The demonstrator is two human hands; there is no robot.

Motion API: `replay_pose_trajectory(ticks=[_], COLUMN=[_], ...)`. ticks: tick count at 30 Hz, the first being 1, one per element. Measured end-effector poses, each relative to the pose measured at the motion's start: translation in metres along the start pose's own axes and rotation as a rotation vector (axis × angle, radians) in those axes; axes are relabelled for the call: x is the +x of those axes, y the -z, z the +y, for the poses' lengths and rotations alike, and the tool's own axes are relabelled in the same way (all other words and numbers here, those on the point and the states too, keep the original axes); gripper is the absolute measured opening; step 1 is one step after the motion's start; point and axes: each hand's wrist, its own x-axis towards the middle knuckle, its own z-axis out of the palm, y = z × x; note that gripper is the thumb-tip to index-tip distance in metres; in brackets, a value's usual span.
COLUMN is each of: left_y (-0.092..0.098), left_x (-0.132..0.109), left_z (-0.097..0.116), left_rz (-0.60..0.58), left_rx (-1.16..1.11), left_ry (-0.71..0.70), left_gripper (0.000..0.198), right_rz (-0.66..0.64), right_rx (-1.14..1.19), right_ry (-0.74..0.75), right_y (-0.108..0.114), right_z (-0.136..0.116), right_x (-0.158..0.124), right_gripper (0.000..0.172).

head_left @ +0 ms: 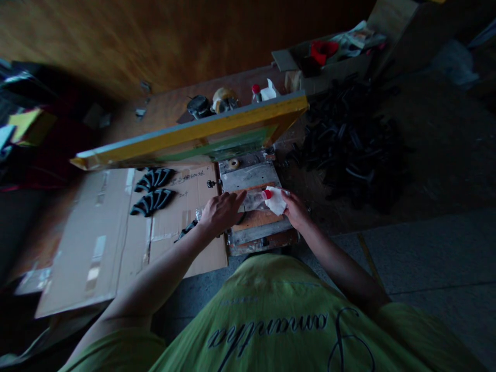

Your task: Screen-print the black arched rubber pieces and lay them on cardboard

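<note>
My left hand (221,213) is closed round the base end of a clear bottle (253,200). The bottle lies on its side in the air, its red cap (266,195) pointing right. In my right hand (295,209) is a folded white cloth or tissue (277,201), pinched close beside the cap; whether the two touch is unclear. Below both hands is a worn work fixture with grey plates (251,177) and an orange-brown board (258,219). A dark curved part, partly hidden by my left hand, lies on that board.
Black curved parts (153,201) sit in rows on flattened cardboard (104,227) at left. A tilted yellow-edged frame (194,135) stands behind the fixture. Beyond it are a tape roll (225,98) and a red-capped bottle (256,94). Black parts form a heap (356,144) at right, near an open box (344,72).
</note>
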Motion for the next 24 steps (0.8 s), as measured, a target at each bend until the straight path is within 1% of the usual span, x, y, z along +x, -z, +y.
replay_pose_trajectory(ticks=[3, 6, 11, 15, 17, 19, 21, 24], left_y=[-0.003, -0.012, -0.03, -0.051, -0.064, -0.077, -0.087, -0.095], left_x=[0.0, -0.005, -0.01, -0.015, -0.019, -0.023, -0.027, -0.027], left_z=[0.0, -0.006, -0.029, -0.06, -0.08, -0.101, -0.122, -0.154], left_rz=[-0.009, -0.008, 0.052, 0.061, 0.057, 0.081, 0.151, 0.327], left_rx=[-0.034, -0.071, -0.244, -0.474, -0.652, -0.859, -1.085, -1.4], left_ry=[-0.019, -0.011, 0.089, 0.196, 0.226, 0.257, 0.321, 0.425], left_gripper=[0.062, 0.063, 0.061, 0.065, 0.063, 0.058, 0.055, 0.061], right_rz=[0.002, -0.015, -0.032, -0.018, -0.003, 0.019, 0.038, 0.051], right_rx=[0.018, 0.022, 0.047, 0.093, 0.087, 0.066, 0.041, 0.0], right_ry=[0.011, -0.003, -0.052, -0.081, -0.088, -0.085, -0.073, -0.066], right_y=[-0.001, 0.001, 0.0, -0.008, -0.011, -0.012, -0.012, -0.01], right_z=[-0.003, -0.005, -0.001, 0.003, 0.005, 0.008, 0.01, 0.013], right_x=[0.003, 0.007, 0.015, 0.019, 0.02, 0.021, 0.022, 0.023], right_gripper=[0.054, 0.052, 0.043, 0.039, 0.038, 0.036, 0.035, 0.036])
